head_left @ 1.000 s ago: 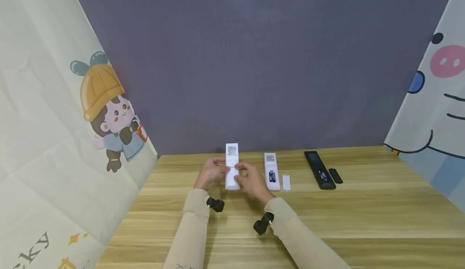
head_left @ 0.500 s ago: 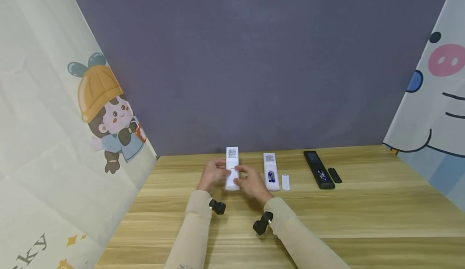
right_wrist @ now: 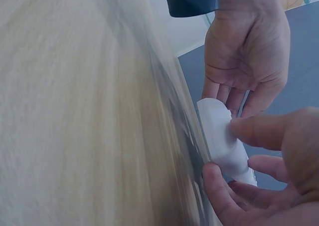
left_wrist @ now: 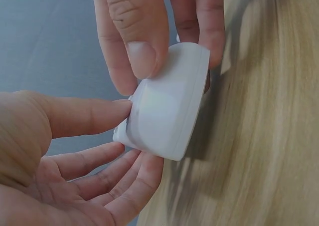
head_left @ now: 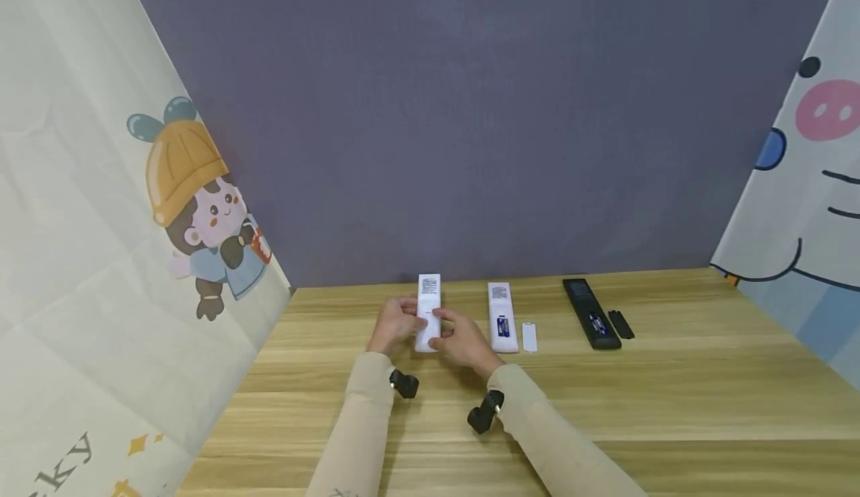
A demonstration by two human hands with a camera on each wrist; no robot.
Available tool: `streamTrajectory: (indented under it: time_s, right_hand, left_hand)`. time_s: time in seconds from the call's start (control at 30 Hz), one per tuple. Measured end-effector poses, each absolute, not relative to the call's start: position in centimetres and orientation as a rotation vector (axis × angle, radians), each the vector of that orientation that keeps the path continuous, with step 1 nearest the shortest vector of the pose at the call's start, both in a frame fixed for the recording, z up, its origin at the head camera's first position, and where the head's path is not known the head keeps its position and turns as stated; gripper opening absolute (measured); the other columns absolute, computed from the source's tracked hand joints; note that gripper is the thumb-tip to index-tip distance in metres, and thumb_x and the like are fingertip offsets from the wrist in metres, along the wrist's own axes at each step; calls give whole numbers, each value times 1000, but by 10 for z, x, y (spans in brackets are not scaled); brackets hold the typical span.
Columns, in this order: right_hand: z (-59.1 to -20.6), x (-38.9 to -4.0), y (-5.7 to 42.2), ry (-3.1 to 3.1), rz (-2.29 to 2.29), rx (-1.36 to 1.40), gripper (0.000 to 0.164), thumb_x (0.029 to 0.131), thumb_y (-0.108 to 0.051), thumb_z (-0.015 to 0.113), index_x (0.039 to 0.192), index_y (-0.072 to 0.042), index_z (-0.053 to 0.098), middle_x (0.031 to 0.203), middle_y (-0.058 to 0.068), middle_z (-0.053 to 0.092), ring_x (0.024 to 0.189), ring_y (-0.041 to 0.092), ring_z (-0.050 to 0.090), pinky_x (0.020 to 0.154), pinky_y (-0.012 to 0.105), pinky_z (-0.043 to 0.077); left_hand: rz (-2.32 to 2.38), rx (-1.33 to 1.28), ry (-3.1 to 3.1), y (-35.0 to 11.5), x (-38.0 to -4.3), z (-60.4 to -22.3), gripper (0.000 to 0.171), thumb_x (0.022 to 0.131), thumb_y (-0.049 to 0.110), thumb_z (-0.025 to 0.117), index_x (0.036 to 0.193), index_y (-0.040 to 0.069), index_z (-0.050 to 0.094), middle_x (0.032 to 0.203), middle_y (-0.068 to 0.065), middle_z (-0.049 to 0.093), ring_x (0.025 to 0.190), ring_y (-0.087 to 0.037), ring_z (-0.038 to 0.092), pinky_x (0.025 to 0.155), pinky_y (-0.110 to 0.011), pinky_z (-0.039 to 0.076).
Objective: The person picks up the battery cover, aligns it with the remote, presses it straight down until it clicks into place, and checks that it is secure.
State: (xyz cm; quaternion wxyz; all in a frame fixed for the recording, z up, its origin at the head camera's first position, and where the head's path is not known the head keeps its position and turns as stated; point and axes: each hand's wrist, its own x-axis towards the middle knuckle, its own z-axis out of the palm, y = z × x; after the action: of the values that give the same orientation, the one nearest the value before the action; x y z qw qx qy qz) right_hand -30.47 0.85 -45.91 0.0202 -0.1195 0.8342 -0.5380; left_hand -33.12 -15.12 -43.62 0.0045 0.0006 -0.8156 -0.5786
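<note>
White remote (head_left: 429, 305) pinched from both sides
Its long axis is aimed forward, between left hand (head_left: 395, 324) and right hand (head_left: 465, 342).

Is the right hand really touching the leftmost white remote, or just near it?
Touching. In the right wrist view, the right hand pinches the leftmost white remote, thumb on its face, a fingertip against its edge.

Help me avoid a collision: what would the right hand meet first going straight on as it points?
The white remote first, since the right hand grips its edge. Past it, that line seems to lead to the left hand on the remote's other side, though depth is unclear.
</note>
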Motion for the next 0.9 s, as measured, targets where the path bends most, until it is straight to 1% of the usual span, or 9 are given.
streamTrajectory:
  time_s: [0.13,0.23,0.33,0.6,0.7,0.8,0.9]
  right_hand:
    - [-460,-306,8,2593,-1644,-371,65,86,-4,77,146,-5,53,127,29,66,107,33,71,79,35,61]
    - [-462,-307,7,2594,-1627,-381,66,86,-3,77,147,-3,51,128,30,65,109,35,70,81,36,62]
    - [-463,-307,6,2615,-1605,-401,65,87,-4,76,147,-3,51,128,30,66,109,35,70,83,36,61]
    - [-465,-308,4,2694,-1534,-410,61,89,-9,77,146,-4,54,121,23,71,96,23,69,80,33,58]
    - [-465,-308,3,2732,-1509,-434,59,89,-10,77,144,-3,56,119,21,71,95,22,68,82,35,57]
    - [-465,-308,3,2758,-1486,-444,58,89,-11,77,143,-2,57,112,19,72,91,22,66,82,37,56]
    - [-466,-308,3,2766,-1468,-430,58,90,-13,77,143,-3,57,109,17,72,90,21,65,82,37,56]
  left_hand:
    - [-1763,16,-2582,-150,-330,-435,52,78,-13,69,129,-12,61,113,-28,69,95,-28,69,79,-34,62]
    - [-1730,27,-2604,-149,-330,-436,49,78,-13,70,127,-11,62,113,-28,70,97,-30,69,82,-35,62]
    - [-1695,29,-2616,-149,-331,-437,46,78,-12,70,123,-11,64,111,-27,71,97,-30,70,82,-35,62]
    - [-1615,32,-2628,-148,-332,-439,42,77,-13,69,119,-12,66,108,-26,73,98,-31,70,84,-36,62]
    - [-1566,40,-2642,-148,-333,-439,41,77,-12,69,117,-12,66,106,-25,73,96,-29,71,84,-36,61]
    - [-1535,52,-2650,-148,-333,-440,40,76,-11,70,116,-12,67,103,-24,74,93,-27,70,82,-36,61]
    - [-1533,56,-2651,-148,-333,-442,39,77,-11,70,116,-12,67,102,-24,74,91,-27,70,81,-36,61]
